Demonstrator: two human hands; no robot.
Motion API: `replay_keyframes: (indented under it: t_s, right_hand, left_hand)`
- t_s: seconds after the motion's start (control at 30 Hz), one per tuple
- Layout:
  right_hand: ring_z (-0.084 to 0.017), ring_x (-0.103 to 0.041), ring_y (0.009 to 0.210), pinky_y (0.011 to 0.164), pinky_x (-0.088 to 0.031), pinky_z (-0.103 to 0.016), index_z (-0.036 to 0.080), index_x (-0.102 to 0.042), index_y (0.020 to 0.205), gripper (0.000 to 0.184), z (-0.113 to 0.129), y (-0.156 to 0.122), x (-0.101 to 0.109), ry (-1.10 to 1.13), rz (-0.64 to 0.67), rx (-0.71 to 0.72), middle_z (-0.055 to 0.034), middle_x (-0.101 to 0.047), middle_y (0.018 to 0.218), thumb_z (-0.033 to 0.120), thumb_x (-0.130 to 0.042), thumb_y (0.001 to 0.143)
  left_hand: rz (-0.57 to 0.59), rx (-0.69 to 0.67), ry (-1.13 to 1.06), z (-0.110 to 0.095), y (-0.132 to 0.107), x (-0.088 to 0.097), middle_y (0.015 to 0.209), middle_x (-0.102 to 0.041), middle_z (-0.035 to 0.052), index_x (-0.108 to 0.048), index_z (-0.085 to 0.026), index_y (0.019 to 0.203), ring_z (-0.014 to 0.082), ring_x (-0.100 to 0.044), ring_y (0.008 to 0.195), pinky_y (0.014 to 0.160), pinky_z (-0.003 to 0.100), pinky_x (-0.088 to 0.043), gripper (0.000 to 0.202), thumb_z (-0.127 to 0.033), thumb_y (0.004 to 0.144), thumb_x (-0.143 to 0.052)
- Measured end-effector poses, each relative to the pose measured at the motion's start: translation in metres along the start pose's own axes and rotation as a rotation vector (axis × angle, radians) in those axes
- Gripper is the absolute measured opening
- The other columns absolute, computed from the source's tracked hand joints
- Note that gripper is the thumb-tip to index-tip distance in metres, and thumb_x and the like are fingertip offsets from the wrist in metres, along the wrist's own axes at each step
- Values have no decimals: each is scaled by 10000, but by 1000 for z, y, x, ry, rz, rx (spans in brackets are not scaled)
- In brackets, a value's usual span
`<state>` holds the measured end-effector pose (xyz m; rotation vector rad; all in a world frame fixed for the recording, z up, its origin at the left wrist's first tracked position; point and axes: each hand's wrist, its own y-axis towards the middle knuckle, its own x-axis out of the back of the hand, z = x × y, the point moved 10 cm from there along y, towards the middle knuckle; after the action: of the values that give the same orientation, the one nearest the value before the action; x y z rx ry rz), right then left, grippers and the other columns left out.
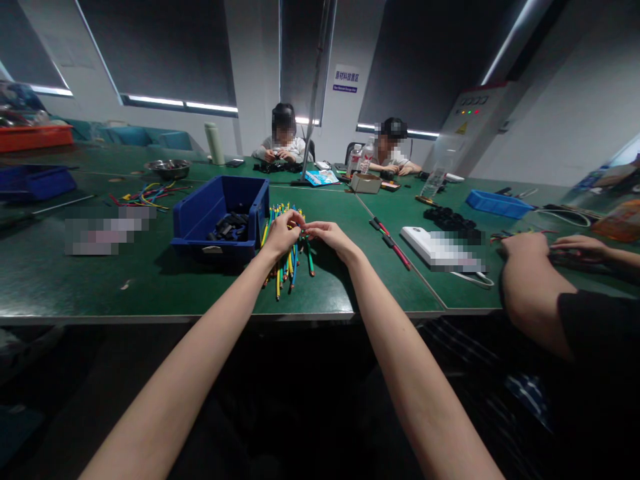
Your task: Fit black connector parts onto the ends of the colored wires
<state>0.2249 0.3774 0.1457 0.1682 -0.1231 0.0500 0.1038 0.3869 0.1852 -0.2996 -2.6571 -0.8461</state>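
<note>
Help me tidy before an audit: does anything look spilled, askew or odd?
A small pale scrap lies alone on the green table, left of the blue bin, like stray litter. The wires by the left hand splay unevenly. I see no spill.

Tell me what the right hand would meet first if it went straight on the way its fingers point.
Most likely the left hand, at its fingers; the right hand points that way, though whether they touch is unclear.

the left hand [284, 233] partly hides the wires [289, 267].
</note>
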Motion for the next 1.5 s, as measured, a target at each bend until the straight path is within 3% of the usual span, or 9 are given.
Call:
replay_keyframes:
  t_s: [0.2,0.77,0.97,1.13,1.33,1.5]
  right_hand:
    - [-103,-559,690,758,-428,-246,190,-750,862,196,-1,1,-1,-1,26,15,7,-703,776,223,-643,702]
    - [-102,-549,688,728,-415,-235,173,-746,904,249,1,-2,-2,-27,16,-11,2,-693,775,328,-691,717]
    - [-109,-585,726,692,-418,-228,195,-733,925,295,-5,1,6,43,-8,-5,-11,-708,849,417,-697,733]
    - [-118,-615,739,641,-427,-217,178,-701,936,300,-9,3,17,76,-84,-20,-11,-701,797,317,-769,679]
    - [-133,-661,727,625,-489,-224,164,-652,1004,336,-16,0,18,374,-122,-128,-32,-708,804,167,-768,689]
    - [-144,-684,781,712,-556,-229,148,-644,850,76,-26,-3,16,640,-138,-225,-58,-708,813,146,-687,788]
  left_hand:
    - [30,-30,-45,-1,-1,-3,792,-712,28,-610,-167,789,152,-667,798,774,284,-515,175,-93,704,-476]
    - [32,11,21,-1,-1,-3,728,-673,5,-627,-163,748,131,-627,710,715,256,-506,210,-52,652,-477]
    - [-40,22,109,8,1,3,740,-678,11,-633,-174,724,144,-626,727,745,275,-496,207,-57,680,-469]
    - [-37,30,134,11,2,3,759,-690,18,-631,-178,720,157,-637,747,752,286,-496,200,-62,693,-471]
    - [5,74,145,16,2,-1,843,-723,28,-655,-178,820,166,-665,818,815,303,-512,260,-36,699,-473]
    - [60,86,113,13,1,-8,1019,-728,79,-685,-141,973,175,-668,968,922,315,-500,315,-47,748,-486]
